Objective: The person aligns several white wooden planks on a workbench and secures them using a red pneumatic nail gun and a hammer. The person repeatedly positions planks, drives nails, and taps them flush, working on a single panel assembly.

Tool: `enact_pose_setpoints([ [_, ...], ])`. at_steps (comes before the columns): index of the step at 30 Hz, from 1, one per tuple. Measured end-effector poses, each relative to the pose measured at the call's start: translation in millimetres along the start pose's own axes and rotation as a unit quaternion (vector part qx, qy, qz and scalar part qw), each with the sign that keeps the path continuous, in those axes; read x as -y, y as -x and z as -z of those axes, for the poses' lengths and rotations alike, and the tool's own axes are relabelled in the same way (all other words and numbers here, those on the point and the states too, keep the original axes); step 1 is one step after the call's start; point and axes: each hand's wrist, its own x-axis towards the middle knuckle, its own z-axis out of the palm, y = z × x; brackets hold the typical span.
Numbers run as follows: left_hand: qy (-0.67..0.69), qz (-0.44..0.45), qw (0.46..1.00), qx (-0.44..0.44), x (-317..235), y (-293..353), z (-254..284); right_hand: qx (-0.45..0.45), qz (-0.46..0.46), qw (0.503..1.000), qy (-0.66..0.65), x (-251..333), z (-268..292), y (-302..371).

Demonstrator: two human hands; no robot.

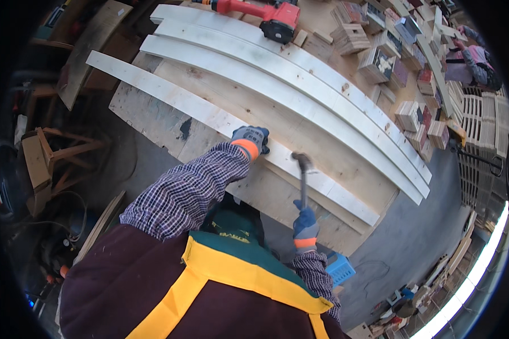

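Note:
My right hand (pixel 306 222), in a blue-grey glove with an orange cuff, grips the handle of a hammer (pixel 303 179). The hammer's dark head is over the nearest pale wooden strip (pixel 333 190), right of my other hand; whether it touches the wood cannot be told. On the same strip rests my left hand (pixel 251 139), gloved alike, its fingers curled; anything inside them is hidden. Beneath the strip lies a wide plywood board (pixel 209 85) on the worktable (pixel 147 112).
Several more long pale strips (pixel 300 85) lie along the far side. Beyond them are a red power tool (pixel 277 20) and stacked wood blocks (pixel 376 65). A blue plastic basket (pixel 339 270) stands beside the near right edge. Another person (pixel 478 65) is at far right.

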Motion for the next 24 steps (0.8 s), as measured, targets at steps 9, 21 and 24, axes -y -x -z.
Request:
enact_pose_setpoints([
  [9, -0.003, -0.023, 0.999, -0.042, 1, -1, 5, 0.023, -0.033, 0.997, -0.073, -19, -9, -1],
  [21, -0.009, -0.031, 0.994, -0.105, 1, 6, -9, 0.076, -0.046, 0.941, -0.327, -80, 1, -36],
  [24, 0.019, -0.066, 0.988, -0.135, 11, 18, -13, 0.025, 0.010, 0.986, -0.167, -79, 4, -26],
])
